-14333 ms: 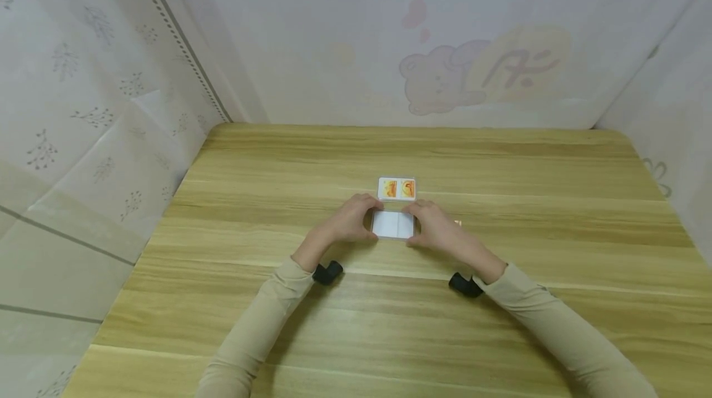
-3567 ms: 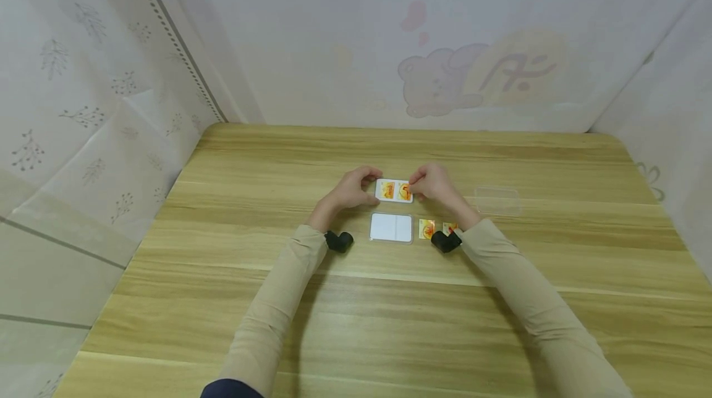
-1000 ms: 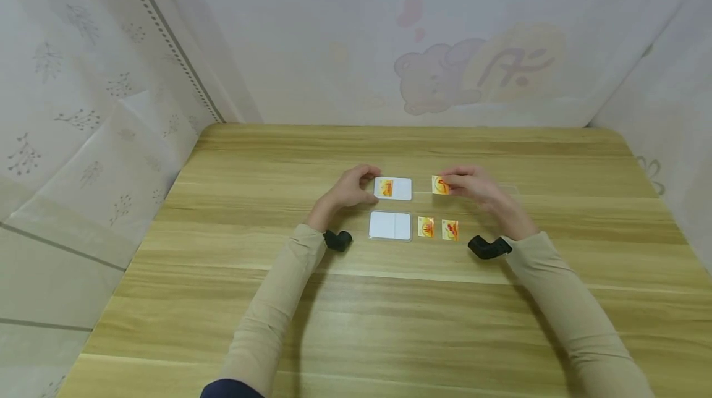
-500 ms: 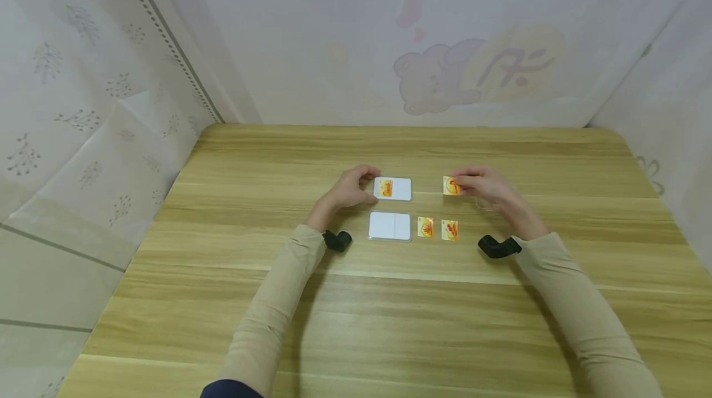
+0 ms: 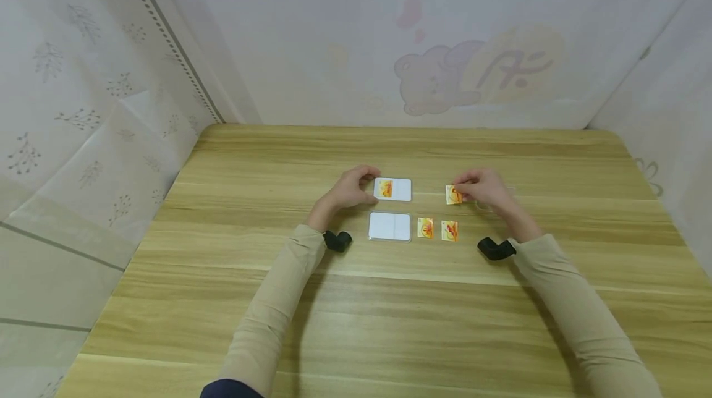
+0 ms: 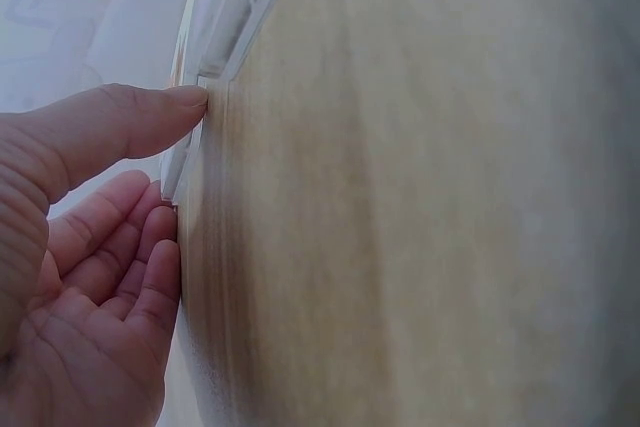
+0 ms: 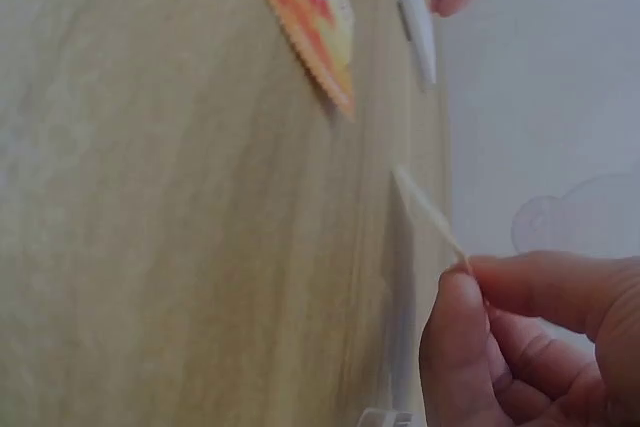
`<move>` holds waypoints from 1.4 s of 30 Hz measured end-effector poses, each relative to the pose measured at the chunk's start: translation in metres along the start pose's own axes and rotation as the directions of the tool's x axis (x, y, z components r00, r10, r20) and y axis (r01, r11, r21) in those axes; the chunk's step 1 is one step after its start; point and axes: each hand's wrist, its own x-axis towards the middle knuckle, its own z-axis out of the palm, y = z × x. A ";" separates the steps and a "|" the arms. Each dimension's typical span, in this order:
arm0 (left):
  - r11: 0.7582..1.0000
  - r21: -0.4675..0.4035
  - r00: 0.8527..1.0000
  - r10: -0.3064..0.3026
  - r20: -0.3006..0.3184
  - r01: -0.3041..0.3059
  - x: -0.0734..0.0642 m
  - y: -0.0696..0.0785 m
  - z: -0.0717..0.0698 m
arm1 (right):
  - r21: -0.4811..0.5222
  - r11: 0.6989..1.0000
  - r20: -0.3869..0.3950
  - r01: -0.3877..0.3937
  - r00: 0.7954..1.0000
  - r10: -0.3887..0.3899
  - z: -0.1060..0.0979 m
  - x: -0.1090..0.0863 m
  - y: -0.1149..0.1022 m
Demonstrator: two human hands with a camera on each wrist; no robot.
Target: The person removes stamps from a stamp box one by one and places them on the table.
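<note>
My left hand (image 5: 351,188) holds the left end of the far flat case (image 5: 402,190), thumb on the near side and fingers on the far side. A yellow-orange stamp (image 5: 386,188) lies on the left half of its white insert; the right half is bare white. My right hand (image 5: 485,189) pinches another stamp (image 5: 453,194) between thumb and finger; in the right wrist view this stamp (image 7: 430,209) is tilted, its lower edge close to the table. Two more stamps, one (image 5: 425,227) and another (image 5: 449,231), lie flat beside the near case.
The near clear case (image 5: 389,226) with a white insert lies below the far one. A transparent lid (image 5: 508,206) is partly hidden behind my right hand. All rest on a wooden table (image 5: 356,324), with patterned curtains (image 5: 311,46) behind and at the sides.
The right-hand stamp has come off the far case's insert and moved right, then a little down toward the table. The left hand stays at the far case. Earlier, both hands held the near case.
</note>
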 end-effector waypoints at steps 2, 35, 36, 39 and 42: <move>1.000 0.003 1.000 0.001 -0.001 -0.001 0.000 0.000 0.000 | -0.034 0.999 -0.019 0.006 1.000 -0.007 0.002 0.000 -0.001; 1.000 0.002 1.000 -0.001 0.002 0.001 0.002 -0.003 0.001 | -0.278 0.951 -0.123 0.139 0.976 -0.178 0.016 0.008 -0.013; 1.000 0.002 1.000 -0.001 0.001 0.001 0.003 -0.003 0.001 | -0.268 0.952 -0.116 0.146 0.976 -0.182 0.017 0.008 -0.015; 1.000 0.005 1.000 -0.002 -0.002 0.002 0.003 -0.003 0.001 | -0.226 0.961 -0.099 0.157 0.978 -0.183 0.021 0.009 -0.020; 1.000 0.009 1.000 -0.005 -0.002 0.005 0.003 -0.004 0.001 | -0.160 0.974 -0.087 0.161 0.980 -0.177 0.026 0.009 -0.024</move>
